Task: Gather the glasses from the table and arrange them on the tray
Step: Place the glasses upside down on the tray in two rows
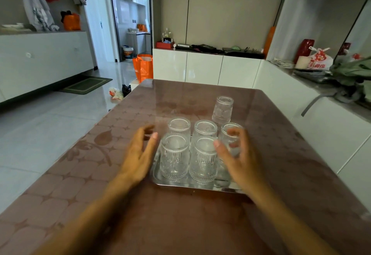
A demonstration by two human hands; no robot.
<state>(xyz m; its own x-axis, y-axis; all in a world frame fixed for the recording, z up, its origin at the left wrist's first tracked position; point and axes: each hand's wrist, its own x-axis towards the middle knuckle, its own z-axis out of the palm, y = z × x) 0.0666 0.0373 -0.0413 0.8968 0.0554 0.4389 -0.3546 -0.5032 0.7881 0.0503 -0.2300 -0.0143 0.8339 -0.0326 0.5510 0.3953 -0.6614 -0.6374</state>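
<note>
A shiny metal tray (180, 184) lies in the middle of the brown table (180, 224). Several clear ribbed glasses stand upside down on it in two rows, among them a front left glass (174, 157) and a front right glass (203, 160). One more glass (222, 109) stands alone on the table just beyond the tray's far right corner. My left hand (138, 154) hovers open at the tray's left side, touching nothing. My right hand (239, 158) is at the tray's right side, fingers apart and curled close to the back right glass (230, 134); no grip is seen.
White cabinets run along the far wall and the right side, with a cluttered counter (313, 70) at the right. An orange bag (143, 67) stands on the floor past the table's far left corner. The table's left edge drops to a tiled floor.
</note>
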